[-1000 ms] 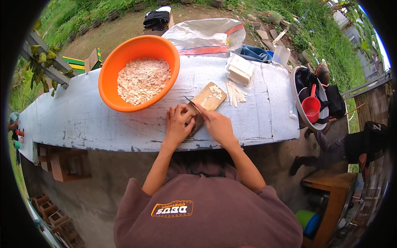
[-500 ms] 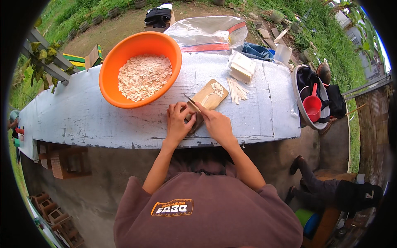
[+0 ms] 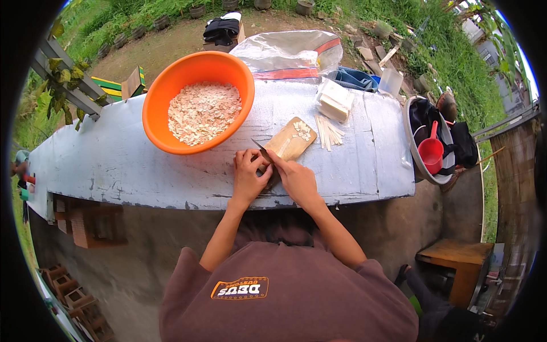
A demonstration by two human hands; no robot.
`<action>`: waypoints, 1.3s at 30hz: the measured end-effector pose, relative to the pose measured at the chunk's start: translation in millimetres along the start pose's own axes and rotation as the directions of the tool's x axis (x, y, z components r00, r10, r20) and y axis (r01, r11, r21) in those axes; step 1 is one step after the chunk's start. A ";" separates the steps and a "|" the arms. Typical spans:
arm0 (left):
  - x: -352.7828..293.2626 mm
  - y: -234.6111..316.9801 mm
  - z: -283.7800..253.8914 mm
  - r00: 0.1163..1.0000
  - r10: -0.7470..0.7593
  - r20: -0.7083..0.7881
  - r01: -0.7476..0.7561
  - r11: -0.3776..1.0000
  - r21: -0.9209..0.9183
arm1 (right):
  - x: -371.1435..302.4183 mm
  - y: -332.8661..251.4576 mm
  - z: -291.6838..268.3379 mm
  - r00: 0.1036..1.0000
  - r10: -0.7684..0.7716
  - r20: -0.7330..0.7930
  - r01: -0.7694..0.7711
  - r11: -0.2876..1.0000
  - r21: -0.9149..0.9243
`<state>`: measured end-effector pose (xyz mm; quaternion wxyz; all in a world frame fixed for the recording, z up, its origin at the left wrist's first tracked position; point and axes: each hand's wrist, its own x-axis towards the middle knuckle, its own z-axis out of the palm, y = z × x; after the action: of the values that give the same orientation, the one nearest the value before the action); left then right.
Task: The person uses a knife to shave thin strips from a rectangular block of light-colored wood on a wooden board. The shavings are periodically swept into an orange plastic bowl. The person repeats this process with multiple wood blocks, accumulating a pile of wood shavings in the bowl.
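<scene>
Head view: pinching one knife [image 3: 261,149] with the fingers of the right hand [image 3: 297,181], nearer to its handle than the left hand [image 3: 249,178]; aiming its long axis between 10 and 11 o'clock from them, across one wooden board [image 3: 288,146] on one desk [image 3: 131,168]. Curling the left fingers just beside the blade; cannot tell their hold. Counting one orange bowl [image 3: 151,117] at 10, uncountable pale chips [image 3: 302,130] at 1, several overlapping strips [image 3: 329,133] at 2.

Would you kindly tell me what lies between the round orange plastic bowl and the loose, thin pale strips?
The head view shows a tan wooden board, bearing small pale chips, between them.
</scene>
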<state>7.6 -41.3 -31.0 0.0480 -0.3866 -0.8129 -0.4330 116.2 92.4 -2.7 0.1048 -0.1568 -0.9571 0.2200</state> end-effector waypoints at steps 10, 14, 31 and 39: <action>-1.6 -0.9 -1.1 1.000 -0.020 0.013 0.021 0.998 -0.055 | -24.2 -5.9 -18.9 0.997 0.050 0.053 -0.048 0.998 -0.033; -1.1 -5.0 1.6 1.000 0.006 0.007 -0.006 0.999 -0.045 | -8.9 -4.3 2.1 0.999 -0.013 -0.043 0.011 0.999 -0.030; 7.6 10.5 12.8 0.996 0.082 0.043 -0.088 0.984 0.156 | -10.5 45.7 -31.6 0.991 0.104 -0.080 -0.090 0.983 0.162; 77.2 -5.4 30.6 0.997 0.059 0.044 -0.063 0.993 0.100 | 33.7 59.1 -31.6 0.989 0.097 -0.110 -0.084 0.990 0.110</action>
<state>-41.9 24.9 -21.7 0.0643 -0.4171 -0.8223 -0.3816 108.4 166.9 2.7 0.1579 -0.2069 -0.9284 0.2652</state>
